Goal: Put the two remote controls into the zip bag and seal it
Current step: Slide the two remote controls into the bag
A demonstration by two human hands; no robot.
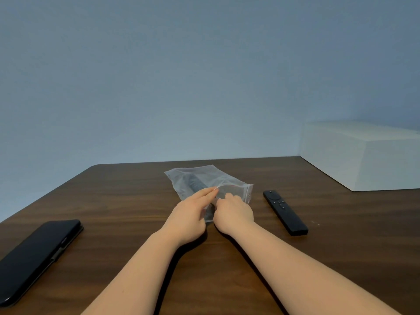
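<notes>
I have both hands at the mouth of the zip bag (204,183), which lies flat on the bench (127,201) just ahead of me at about twelve o'clock. My left hand (191,214) has its fingers stretched forward, and they seem to lift the upper lip of the opening; my right hand (234,212) is curled with the knuckles up, and I judge it pinches the lower lip, though the fingertips are tucked under and I cannot tell for sure. I hold it this way to keep the mouth apart so things can slide in. One remote control (196,184) shows as a dark shape through the clear plastic, already inside and pointing toward eleven o'clock. The second remote control (285,212) lies on the wood outside the bag, at about two o'clock from my hands, near the bag but not touching it, buttons up. So I reckon the job is half done: that one goes in next, then the seal. The bench is dark brown wood with a rounded far corner. A black phone (38,258) in a case rests at about eight o'clock, well apart. A white box (363,158) sits at the far right against a plain blue-grey wall (181,76).
</notes>
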